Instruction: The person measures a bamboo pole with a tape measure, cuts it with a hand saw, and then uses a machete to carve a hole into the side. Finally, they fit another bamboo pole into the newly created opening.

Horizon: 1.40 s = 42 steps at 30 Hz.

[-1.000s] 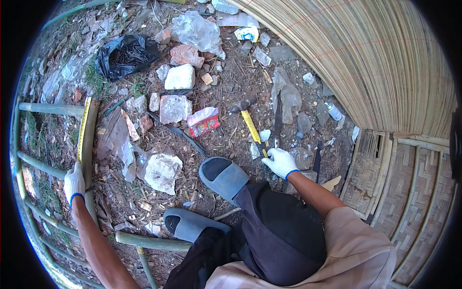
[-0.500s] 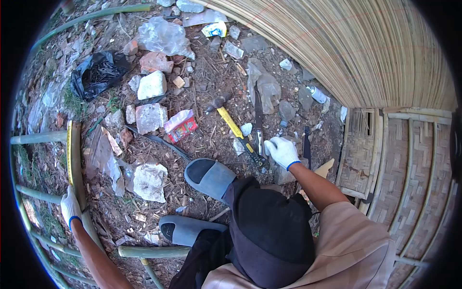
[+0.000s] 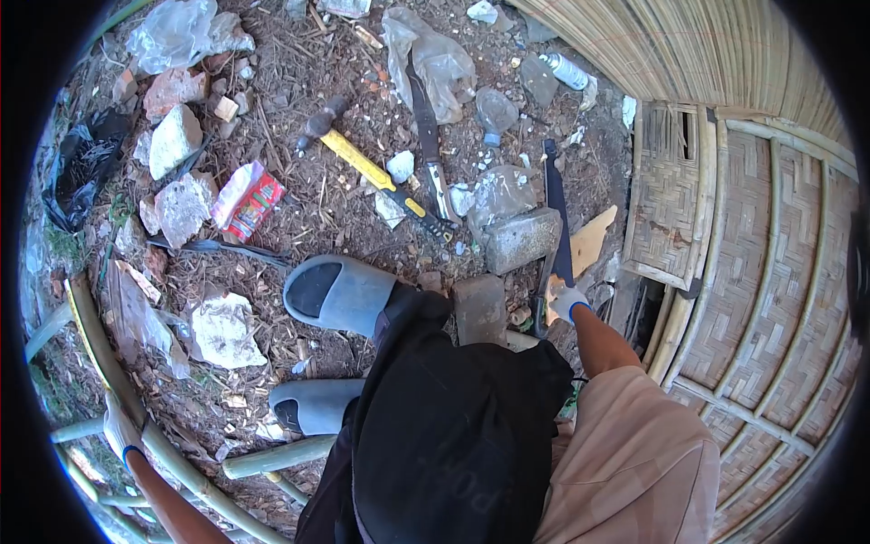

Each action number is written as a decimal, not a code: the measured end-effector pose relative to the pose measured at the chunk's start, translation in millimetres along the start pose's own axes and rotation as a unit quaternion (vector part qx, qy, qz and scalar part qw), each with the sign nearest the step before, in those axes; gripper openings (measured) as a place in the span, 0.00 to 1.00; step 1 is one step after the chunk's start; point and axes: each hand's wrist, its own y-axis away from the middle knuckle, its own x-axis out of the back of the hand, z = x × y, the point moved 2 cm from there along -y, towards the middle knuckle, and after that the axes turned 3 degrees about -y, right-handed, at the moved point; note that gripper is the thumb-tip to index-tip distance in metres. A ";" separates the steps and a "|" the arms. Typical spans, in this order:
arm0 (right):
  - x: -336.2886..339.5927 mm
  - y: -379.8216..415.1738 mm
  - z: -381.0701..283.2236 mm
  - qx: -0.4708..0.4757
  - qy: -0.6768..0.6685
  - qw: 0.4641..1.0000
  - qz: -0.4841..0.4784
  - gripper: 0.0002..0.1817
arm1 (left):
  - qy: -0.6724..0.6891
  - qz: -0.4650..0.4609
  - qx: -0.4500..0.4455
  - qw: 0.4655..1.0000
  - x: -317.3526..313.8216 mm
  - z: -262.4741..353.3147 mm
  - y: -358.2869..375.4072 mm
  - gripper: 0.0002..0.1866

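Note:
My right hand (image 3: 565,300), in a white glove with a blue cuff, is closed around the wooden handle of a hand saw (image 3: 559,213). Its dark blade points away from me along the ground. At the far left, my gloved left hand (image 3: 119,426) grips a long bamboo pole (image 3: 163,444). A yellow measuring tape (image 3: 84,340) lies along this pole and runs down to that hand; the fingers show only in part. A yellow-and-black hammer (image 3: 362,163) and a machete (image 3: 424,122) lie on the ground ahead of me.
A grey block (image 3: 523,240) and a brick (image 3: 478,310) sit left of the saw. Woven bamboo panels (image 3: 770,272) stand along the right. My sandalled feet, stones, a red packet (image 3: 249,201), a clear bottle (image 3: 496,113) and plastic bags (image 3: 435,59) are on the littered ground.
My right hand has moved from beside the machete's handle to the saw's handle and closed on it. My view has shifted to the right; my left hand stays at the bamboo pole.

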 end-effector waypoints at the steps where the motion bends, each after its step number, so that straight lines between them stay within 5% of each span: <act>1: 37.5 50.0 -40.4 -0.073 -0.060 0.996 -0.007 0.26 | 0.015 0.012 0.015 1.000 -0.3 -0.1 2.1 0.46; 7: 17.6 63.7 -69.7 -0.223 -0.372 0.900 0.035 0.20 | 0.050 0.039 0.043 0.997 -0.4 -14.0 0.3 0.45; 15: -0.5 65.9 -64.4 -0.198 -0.592 0.781 0.000 0.13 | 0.130 0.031 0.084 0.988 -1.7 -19.9 -2.4 0.41; 18: 13.5 74.0 -85.8 -0.190 -0.525 0.829 0.025 0.22 | 0.073 -0.003 0.108 0.992 1.8 -57.1 -27.5 0.43; 19: 21.9 76.0 -90.6 -0.199 -0.514 0.834 0.017 0.23 | -0.031 0.034 -0.077 0.996 1.7 -58.9 -26.8 0.38; 21: 33.0 77.0 -95.0 -0.200 -0.499 0.843 0.007 0.24 | -0.136 0.072 -0.249 0.956 0.3 -62.9 -28.1 0.34; 24: 36.6 78.9 -90.4 -0.168 -0.467 0.868 -0.023 0.26 | -0.070 0.014 -0.052 0.996 5.4 -65.6 -35.8 0.23; 26: 37.0 92.0 -92.7 -0.102 -0.476 0.873 0.032 0.28 | -0.123 -0.020 -0.055 0.991 8.5 -70.2 -39.1 0.24; 27: 15.6 80.9 -84.4 -0.127 -0.539 0.832 -0.017 0.33 | -0.131 -0.024 -0.064 0.989 6.3 -76.9 -42.3 0.25; 30: 15.4 84.3 -98.5 -0.159 -0.502 0.850 0.018 0.36 | -0.207 -0.010 -0.100 0.973 4.8 -75.5 -38.7 0.27; 31: 19.6 81.0 -100.2 -0.203 -0.519 0.830 0.012 0.35 | -0.258 0.015 -0.152 0.954 5.8 -72.9 -35.2 0.28; 34: 7.4 70.0 -86.7 -0.159 -0.596 0.787 0.007 0.29 | -0.204 -0.011 -0.069 0.976 13.2 -51.3 -19.1 0.29; 38: -8.0 75.8 -84.1 -0.085 -0.579 0.809 0.048 0.21 | -0.237 -0.001 -0.148 0.960 11.8 -40.5 -3.4 0.29; 40: -17.0 72.9 -91.1 -0.091 -0.675 0.728 0.078 0.18 | -0.169 -0.022 -0.066 0.983 11.7 -28.3 5.9 0.27; 42: -11.2 80.5 -90.4 -0.120 -0.652 0.747 0.055 0.16 | -0.157 -0.023 -0.042 0.986 12.8 -15.3 16.7 0.26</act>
